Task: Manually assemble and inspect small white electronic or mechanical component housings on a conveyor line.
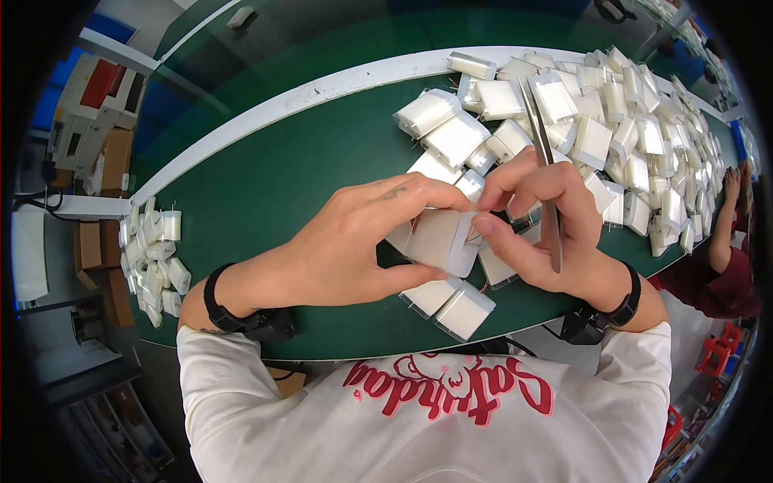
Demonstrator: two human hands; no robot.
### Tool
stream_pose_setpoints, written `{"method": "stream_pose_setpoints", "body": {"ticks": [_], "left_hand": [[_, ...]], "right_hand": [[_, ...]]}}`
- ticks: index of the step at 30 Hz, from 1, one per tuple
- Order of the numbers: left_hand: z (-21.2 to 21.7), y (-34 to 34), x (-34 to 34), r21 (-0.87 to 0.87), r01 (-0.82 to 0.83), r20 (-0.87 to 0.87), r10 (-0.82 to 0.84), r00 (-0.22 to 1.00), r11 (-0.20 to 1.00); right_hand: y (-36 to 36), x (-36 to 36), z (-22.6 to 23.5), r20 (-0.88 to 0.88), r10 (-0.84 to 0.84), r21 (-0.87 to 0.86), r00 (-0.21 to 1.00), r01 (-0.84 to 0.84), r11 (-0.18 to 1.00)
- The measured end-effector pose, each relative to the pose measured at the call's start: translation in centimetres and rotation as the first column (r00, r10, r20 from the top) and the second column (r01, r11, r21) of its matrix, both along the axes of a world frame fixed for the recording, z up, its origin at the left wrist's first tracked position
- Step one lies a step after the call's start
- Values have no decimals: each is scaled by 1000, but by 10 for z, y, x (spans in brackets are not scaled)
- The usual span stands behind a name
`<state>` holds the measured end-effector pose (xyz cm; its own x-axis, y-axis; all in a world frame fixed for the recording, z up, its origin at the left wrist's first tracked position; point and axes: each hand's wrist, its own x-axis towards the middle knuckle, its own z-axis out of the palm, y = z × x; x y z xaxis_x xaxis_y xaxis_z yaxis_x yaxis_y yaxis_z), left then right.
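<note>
My left hand (350, 233) is closed around a white box-shaped unit (437, 241) in a clear plastic casing, thumb on its near side and fingers on the far side. Thin reddish wires (473, 234) stick out of its right end. Beside that end, my right hand (555, 211) pinches thumb and finger together at the wires; whether it grips them I cannot tell. Metal tweezers (535, 117) are tucked among the fingers of this hand, tips pointing away from me. Two similar white units (465, 311) lie just below the held one.
A large heap of white units (592, 141) covers the right of the green table (266, 185), and a smaller pile (153, 262) sits at the far left. A white rail (322, 87) runs along the back. Another person's arm (727, 213) reaches in at the far right.
</note>
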<state>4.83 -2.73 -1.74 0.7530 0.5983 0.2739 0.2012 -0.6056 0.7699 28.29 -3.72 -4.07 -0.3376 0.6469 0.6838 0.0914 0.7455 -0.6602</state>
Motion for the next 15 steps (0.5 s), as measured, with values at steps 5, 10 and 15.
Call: {"method": "stream_pose_setpoints", "body": {"ticks": [5,10,15], "left_hand": [[-3,0,-1,-9,1,17,-1,1000,1000],[2,-1,-1,-40,8,1,-8,1000,999],[3,-2,1,-110,60,48,-55,997,992]], "right_hand": [[-4,-2,-2,-42,10,-142,999,-16,990],[-2,-3,-3,-44,49,-170,998,-56,984],[2,1,-8,-46,-41,-211,998,31,977]]}}
